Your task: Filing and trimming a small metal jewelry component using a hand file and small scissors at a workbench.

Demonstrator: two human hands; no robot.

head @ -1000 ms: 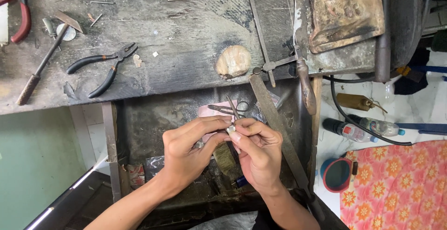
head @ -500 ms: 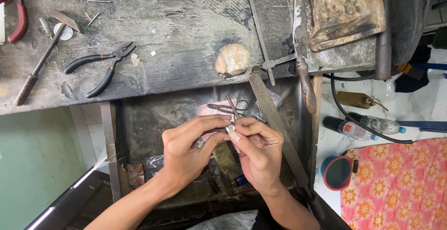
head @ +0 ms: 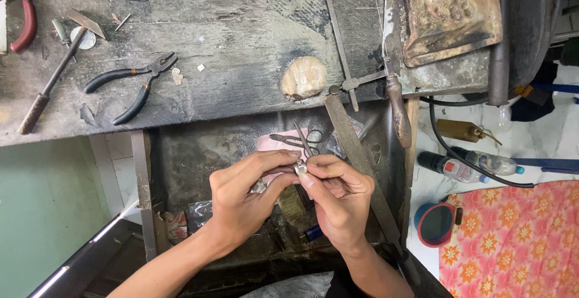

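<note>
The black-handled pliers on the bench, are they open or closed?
Open. The black-handled pliers lie flat on the workbench with the two handles spread well apart; neither hand touches them.

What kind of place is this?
Probably a small jeweller's or metalworker's workshop: a scorched workbench with black-handled pliers, a long file, and both hands pinching a tiny metal piece.

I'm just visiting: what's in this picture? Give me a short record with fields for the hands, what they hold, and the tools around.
left hand: pinches a small silvery metal piece from the left
right hand: pinches the same piece, with a thin metal tool rising from its fingers
bench: dark scarred wooden workbench
on bench: black-handled pliers, metal saw frame
below bench: long flat metal file
</note>
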